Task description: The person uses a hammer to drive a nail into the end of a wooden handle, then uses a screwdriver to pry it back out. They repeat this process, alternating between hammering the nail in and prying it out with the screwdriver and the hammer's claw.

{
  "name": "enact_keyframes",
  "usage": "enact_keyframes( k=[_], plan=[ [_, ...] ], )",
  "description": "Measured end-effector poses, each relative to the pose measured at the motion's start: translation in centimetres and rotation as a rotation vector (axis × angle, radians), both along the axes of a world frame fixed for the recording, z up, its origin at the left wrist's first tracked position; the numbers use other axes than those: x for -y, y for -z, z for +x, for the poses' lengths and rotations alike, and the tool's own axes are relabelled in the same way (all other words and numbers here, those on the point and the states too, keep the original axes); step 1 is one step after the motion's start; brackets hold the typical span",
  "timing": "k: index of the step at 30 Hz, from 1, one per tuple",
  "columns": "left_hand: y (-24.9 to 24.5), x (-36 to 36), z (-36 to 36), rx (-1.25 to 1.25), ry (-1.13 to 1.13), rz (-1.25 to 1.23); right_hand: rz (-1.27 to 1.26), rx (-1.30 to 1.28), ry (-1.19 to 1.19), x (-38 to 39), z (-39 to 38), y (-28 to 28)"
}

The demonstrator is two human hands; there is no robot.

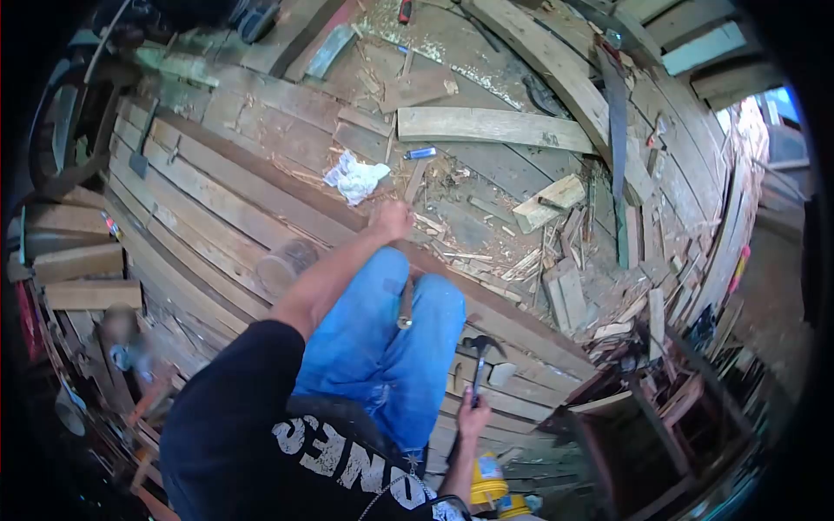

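My right hand (473, 418) is wrapped round the black grip of a claw hammer (480, 352), whose head points away from me over the wooden slats. Beside the hammer head lies a small pale block (501, 374). My left hand (392, 219) is closed just beyond my knee, by the edge of a long beam; I cannot tell what it holds. A narrow wooden strip (416, 182) shows right by its fingers. Between my knees stands a wooden handle with a metal-ringed end (405, 313). Past the left hand lies a crumpled white cloth (355, 178).
A blue lighter-like item (420, 153) and a long board (495, 128) lie ahead on the plank floor. A handsaw blade (618, 130) leans at the right near wood offcuts (549, 204). Yellow buckets (488, 482) stand beside me; scrap wood (682, 399) piles up at the right.
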State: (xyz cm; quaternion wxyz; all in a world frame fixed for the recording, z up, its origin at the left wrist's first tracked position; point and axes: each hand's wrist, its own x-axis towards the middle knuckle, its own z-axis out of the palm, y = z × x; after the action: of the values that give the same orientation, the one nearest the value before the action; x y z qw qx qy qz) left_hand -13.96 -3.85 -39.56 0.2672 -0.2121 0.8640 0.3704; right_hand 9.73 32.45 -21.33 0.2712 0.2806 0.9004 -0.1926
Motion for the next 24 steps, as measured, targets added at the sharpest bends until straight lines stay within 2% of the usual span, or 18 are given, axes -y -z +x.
enact_keyframes(
  k=[2,4,7,9,11,14,17,19,22,24],
  plan=[
    [1.6,-0.8,-2.0,0.142,0.149,-0.227,0.027,0.062,0.008,0.0,1.2,0.2],
    [3.7,-1.1,-3.4,0.162,0.221,-0.232,0.034,0.160,0.087,0.5,1.8,-0.1],
    [6.3,-2.3,-4.9,0.107,0.180,-0.209,-0.038,0.204,0.194,-0.3,4.1,0.7],
    [7.3,-3.3,-5.3,0.117,0.180,-0.234,-0.022,0.227,0.174,-0.9,4.9,1.1],
    [8.0,-3.7,-6.3,0.118,0.176,-0.267,-0.074,0.292,0.239,-0.8,4.3,1.0],
    [8.7,-3.9,-6.9,0.190,0.068,-0.291,-0.058,0.284,0.210,-0.6,3.3,1.1],
    [9.2,-3.6,-7.1,0.141,0.143,-0.345,-0.087,0.272,0.240,-0.8,2.8,1.2],
    [8.8,-3.5,-7.3,0.081,-0.039,-0.328,-0.091,0.271,0.248,-0.8,2.6,1.1],
    [6.9,-3.2,-8.0,0.210,-0.010,-0.331,-0.097,0.273,0.256,-0.8,2.0,0.9],
    [7.1,-3.0,-8.1,0.212,0.027,-0.333,-0.102,0.281,0.257,-0.5,1.3,0.7]
  ],
)
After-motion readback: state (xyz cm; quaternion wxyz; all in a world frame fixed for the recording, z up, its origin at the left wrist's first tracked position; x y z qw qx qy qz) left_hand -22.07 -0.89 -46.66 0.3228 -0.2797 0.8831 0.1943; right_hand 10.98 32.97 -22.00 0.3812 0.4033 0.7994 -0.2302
